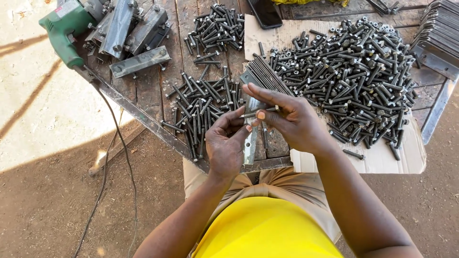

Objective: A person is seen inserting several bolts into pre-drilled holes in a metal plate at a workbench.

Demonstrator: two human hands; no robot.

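My left hand grips a flat grey metal bracket held upright over the table's near edge. My right hand pinches a dark bolt crosswise against the bracket's upper part, fingers spread above it. Just behind the hands, a bundle of long thin rods lies on the wood. To the right, a large heap of bolts with nuts covers a sheet of cardboard. Left of my hands lies a smaller scatter of bolts.
A green power tool with a cable trailing to the dirt sits at the table's far left, beside several metal brackets. Another bolt pile, a dark phone and stacked metal plates lie farther back.
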